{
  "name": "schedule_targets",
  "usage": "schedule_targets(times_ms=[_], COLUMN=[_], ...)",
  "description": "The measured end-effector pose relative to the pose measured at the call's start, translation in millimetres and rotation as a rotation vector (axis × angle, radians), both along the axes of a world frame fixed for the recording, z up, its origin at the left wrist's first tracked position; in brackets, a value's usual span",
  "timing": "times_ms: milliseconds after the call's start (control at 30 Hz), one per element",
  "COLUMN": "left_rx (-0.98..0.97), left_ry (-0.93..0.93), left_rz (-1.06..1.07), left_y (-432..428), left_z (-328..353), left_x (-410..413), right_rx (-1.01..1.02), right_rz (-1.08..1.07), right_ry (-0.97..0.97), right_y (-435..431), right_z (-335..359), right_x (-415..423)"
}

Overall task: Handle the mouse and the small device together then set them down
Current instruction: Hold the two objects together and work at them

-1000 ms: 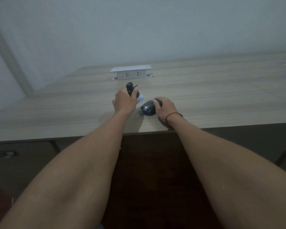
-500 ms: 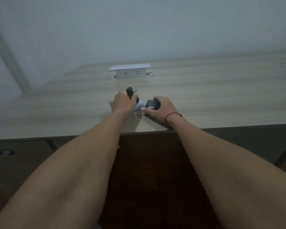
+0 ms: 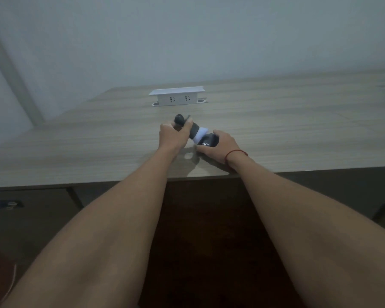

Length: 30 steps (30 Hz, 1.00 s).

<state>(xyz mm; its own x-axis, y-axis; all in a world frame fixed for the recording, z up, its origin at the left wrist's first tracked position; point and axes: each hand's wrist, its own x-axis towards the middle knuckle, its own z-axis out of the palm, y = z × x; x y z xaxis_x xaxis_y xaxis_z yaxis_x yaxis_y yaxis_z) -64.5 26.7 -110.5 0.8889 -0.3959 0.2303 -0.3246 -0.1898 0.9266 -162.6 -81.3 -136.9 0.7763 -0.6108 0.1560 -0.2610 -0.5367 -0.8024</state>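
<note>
My left hand [image 3: 175,135] is closed around a small black device [image 3: 180,120] with a white lower end [image 3: 201,134], held tilted just above the wooden desk [image 3: 298,134]. The device's black top sticks out past my fingers. My right hand [image 3: 222,147] grips the dark mouse [image 3: 209,141], tipped on its side so white lettering shows. The white end of the device touches the mouse. My right wrist wears a red string.
A white socket box [image 3: 177,96] stands on the desk beyond my hands. The desk's front edge [image 3: 76,184] runs just below my wrists. A small dark object [image 3: 8,203] lies on the floor at the left.
The mouse has been tipped from flat onto its side in my right hand. My left hand has brought the device's white end against it.
</note>
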Motion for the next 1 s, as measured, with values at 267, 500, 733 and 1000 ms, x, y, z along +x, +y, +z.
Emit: schedule_targets(times_ms=[267, 500, 733, 1000], left_rx=[0.011, 0.148, 0.170, 0.355], left_ry=[0.006, -0.176, -0.158, -0.357], left_rz=[0.009, -0.022, 0.008, 0.136], left_y=[-5, -9, -23, -8], left_z=[1, 13, 8, -3], left_x=[-2, -5, -13, -17], right_rx=[0.029, 0.047, 0.085, 0.052], right_rz=[-0.021, -0.033, -0.025, -0.008], right_ry=[-0.040, -0.048, -0.079, -0.063], right_y=[4, 7, 7, 5], right_z=[3, 3, -1, 1], right_x=[-6, -4, -3, -6])
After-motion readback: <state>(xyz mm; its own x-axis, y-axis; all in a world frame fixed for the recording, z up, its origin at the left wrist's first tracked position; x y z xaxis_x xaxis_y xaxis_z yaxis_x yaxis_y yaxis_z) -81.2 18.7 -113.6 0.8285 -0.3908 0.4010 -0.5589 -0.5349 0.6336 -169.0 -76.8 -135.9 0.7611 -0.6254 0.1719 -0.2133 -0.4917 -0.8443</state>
